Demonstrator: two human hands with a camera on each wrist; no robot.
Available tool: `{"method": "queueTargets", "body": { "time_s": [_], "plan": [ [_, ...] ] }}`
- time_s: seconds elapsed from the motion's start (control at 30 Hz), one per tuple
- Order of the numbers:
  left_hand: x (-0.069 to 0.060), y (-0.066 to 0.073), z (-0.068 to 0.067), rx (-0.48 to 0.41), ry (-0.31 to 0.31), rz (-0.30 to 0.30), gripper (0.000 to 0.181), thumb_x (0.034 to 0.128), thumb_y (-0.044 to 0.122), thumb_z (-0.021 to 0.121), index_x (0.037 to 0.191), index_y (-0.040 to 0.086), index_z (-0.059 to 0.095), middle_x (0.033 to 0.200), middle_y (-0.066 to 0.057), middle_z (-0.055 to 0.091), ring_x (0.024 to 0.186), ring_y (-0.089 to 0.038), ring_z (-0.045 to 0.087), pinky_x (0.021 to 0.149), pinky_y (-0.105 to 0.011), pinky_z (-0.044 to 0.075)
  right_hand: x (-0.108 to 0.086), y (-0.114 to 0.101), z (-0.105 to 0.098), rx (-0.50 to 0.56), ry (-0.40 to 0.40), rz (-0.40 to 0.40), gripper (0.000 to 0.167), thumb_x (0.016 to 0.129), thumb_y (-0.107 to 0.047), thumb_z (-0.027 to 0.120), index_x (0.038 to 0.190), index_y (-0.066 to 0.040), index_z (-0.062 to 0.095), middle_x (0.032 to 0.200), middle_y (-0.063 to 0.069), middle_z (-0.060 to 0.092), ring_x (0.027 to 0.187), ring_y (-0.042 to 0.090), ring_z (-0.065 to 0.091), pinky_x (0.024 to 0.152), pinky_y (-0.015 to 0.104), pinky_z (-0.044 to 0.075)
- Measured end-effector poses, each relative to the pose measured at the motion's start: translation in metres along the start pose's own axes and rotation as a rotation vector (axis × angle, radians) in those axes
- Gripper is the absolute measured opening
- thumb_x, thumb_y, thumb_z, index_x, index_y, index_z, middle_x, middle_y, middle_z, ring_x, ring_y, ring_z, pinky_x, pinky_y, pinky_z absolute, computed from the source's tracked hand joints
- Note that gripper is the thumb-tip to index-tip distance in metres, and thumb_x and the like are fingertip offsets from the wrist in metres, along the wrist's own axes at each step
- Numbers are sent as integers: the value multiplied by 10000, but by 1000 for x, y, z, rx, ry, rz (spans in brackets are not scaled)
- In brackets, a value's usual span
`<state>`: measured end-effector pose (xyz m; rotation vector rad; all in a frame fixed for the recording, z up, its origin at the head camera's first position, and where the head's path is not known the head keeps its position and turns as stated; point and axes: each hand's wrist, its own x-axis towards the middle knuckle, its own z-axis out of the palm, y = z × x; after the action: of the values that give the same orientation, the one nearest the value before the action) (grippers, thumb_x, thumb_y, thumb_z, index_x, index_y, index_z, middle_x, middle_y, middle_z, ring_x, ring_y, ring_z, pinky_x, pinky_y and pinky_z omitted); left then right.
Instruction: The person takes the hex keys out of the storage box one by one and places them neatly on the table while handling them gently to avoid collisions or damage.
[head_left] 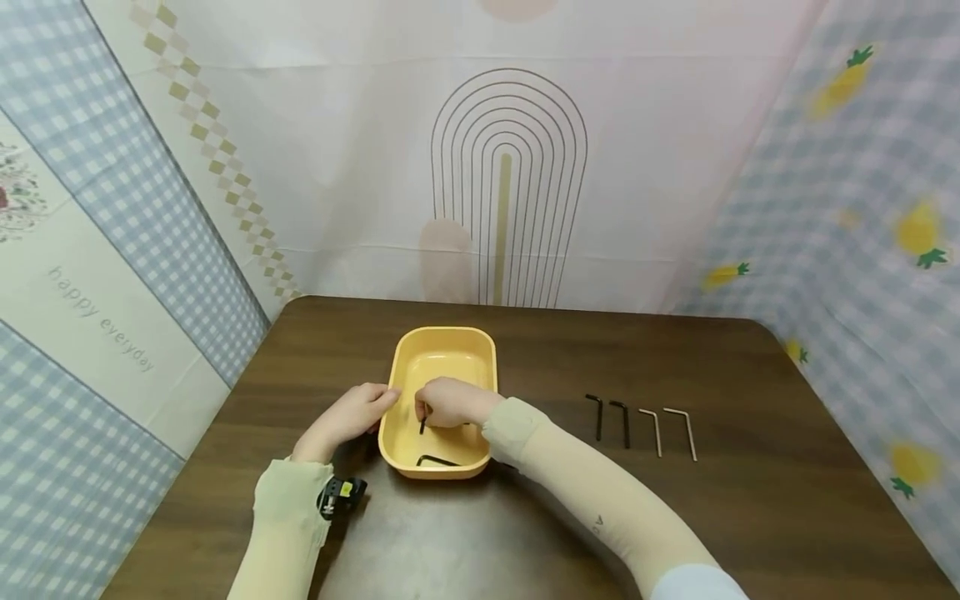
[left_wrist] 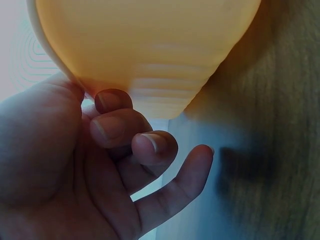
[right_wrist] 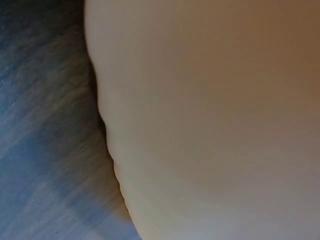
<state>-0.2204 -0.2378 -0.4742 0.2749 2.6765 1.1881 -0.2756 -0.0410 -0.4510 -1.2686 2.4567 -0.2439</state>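
Note:
A yellow plastic tray [head_left: 442,335] sits on the table. My left hand [head_left: 358,414] grips its left rim, thumb over the edge; in the left wrist view the fingers [left_wrist: 156,147] curl beneath the rim along the outer wall [left_wrist: 165,55]. Inside the tray, my right hand [head_left: 452,402] reaches down and pinches a black hex key [head_left: 422,427], most of which the hand hides. Another black hex key [head_left: 438,459] lies at the tray's near end. The right wrist view holds only the tray's outer wall [right_wrist: 210,120] and the table; that hand is out of sight there.
To the right of the tray, two black hex keys [head_left: 598,417] [head_left: 626,423] and two silver hex keys [head_left: 657,433] [head_left: 687,433] lie in a row on the brown table [head_left: 555,350]. Patterned cloths [head_left: 360,167] hang behind and at both sides.

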Motion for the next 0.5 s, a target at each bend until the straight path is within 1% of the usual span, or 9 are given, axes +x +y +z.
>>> {"method": "queueTargets", "body": {
  "time_s": [0.1,0.17,0.23,0.4,0.5],
  "plan": [
    [8,2,2,1,-3,25,412,1095,293,434,824,21,585,580,-2,457,508,-149,442,535,-300,403,-3,5,-3,-5,-3,31,124,910,-4,665,936,-122,690,848,-58,593,810,116,534,772,226,431],
    [10,3,2,3,7,29,415,1095,297,432,828,22,589,582,-5,459,509,-154,443,536,-302,402,-3,6,-5,-13,1,38,120,915,-9,660,937,-125,679,854,-52,594,807,117,534,763,224,429],
    [10,3,1,7,13,34,410,1093,294,435,824,26,589,586,-11,465,514,-159,451,535,-309,406,-3,6,-5,-17,0,38,113,920,-20,657,938,-130,671,857,-48,599,794,113,534,740,216,428],
    [2,1,1,-2,9,27,403,1093,281,437,810,33,581,585,-9,470,512,-152,459,526,-305,413,-2,2,1,-1,-13,32,106,920,-38,655,935,-143,657,841,-61,586,756,95,536,667,193,430],
    [-1,0,3,-16,11,25,409,1095,293,433,818,33,585,582,-2,466,506,-144,455,520,-299,411,-3,1,3,-4,-12,38,107,924,-44,655,930,-150,654,829,-72,575,750,90,537,658,192,430]
  ]
}}
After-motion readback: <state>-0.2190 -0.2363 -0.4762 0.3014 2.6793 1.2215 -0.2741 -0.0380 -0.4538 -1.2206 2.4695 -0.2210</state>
